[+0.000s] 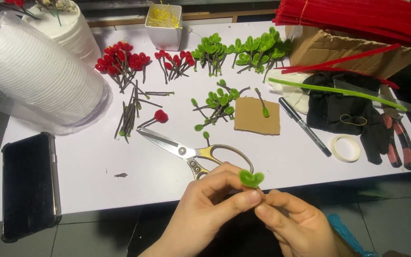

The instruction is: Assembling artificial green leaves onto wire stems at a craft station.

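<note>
We see both hands at the near edge of the white tabletop (96,166), the left hand (205,209) and right hand (296,223) pinching a small green leaf (251,178) between fingertips. Scissors (186,151) lie just beyond, with a cardboard square (257,116) and a phone (28,183) farther off.
</note>
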